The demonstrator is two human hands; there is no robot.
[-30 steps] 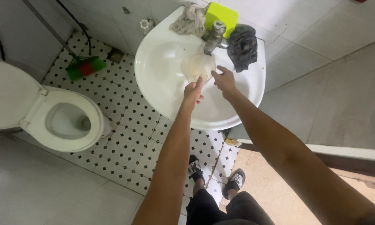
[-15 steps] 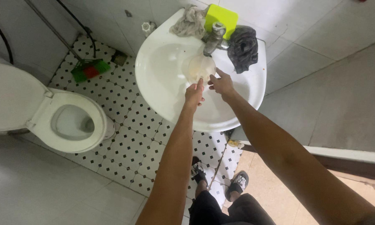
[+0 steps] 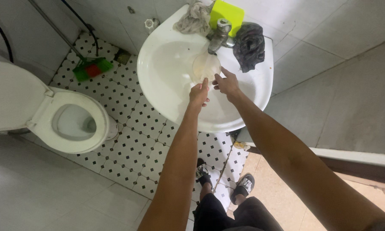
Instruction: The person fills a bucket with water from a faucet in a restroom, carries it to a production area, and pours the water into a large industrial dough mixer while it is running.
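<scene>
Hands, left [image 3: 199, 93] and right [image 3: 226, 83], hold clear bag [image 3: 205, 67] under tap [image 3: 218, 36].

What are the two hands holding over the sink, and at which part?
Both the left hand and the right hand hold a pale, translucent round piece at its near lower edge, under the tap.

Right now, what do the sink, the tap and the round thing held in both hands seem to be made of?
The sink looks like glazed white ceramic: smooth, glossy, thick rounded rim. The tap seems to be chromed metal, grey and reflective. The round thing, held by the left hand and right hand, looks like thin translucent plastic, perhaps a lid or a small bowl; the basin shows through it faintly.
</scene>
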